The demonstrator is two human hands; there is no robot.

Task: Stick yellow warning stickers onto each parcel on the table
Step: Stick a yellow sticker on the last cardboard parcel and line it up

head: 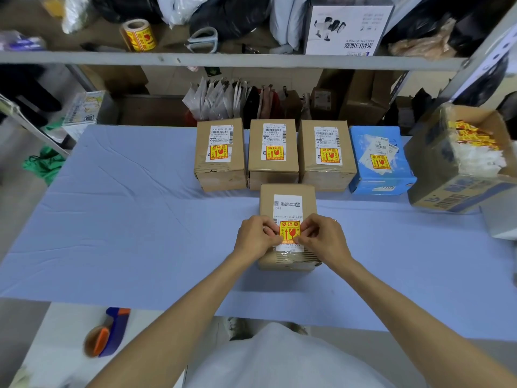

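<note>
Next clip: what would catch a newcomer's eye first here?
The left hand and right hand pinch a yellow sticker against the nearest brown parcel, at centre. Behind it stands a row of three brown parcels and a blue parcel, each already bearing a yellow sticker.

Your left hand [257, 236] and right hand [321, 236] meet over the nearest brown parcel [288, 191] on the blue worktop [140, 219]. The fingertips of both hands pinch the side edges of a yellow sticker [289, 231], which lies on the parcel's white label. Behind it stands a row of three brown boxes [272, 169] and a blue box [361, 169], each already bearing a yellow sticker. At your right sits an open carton [430, 163], and a sticker roll [138, 35] stands on the shelf above.
</note>
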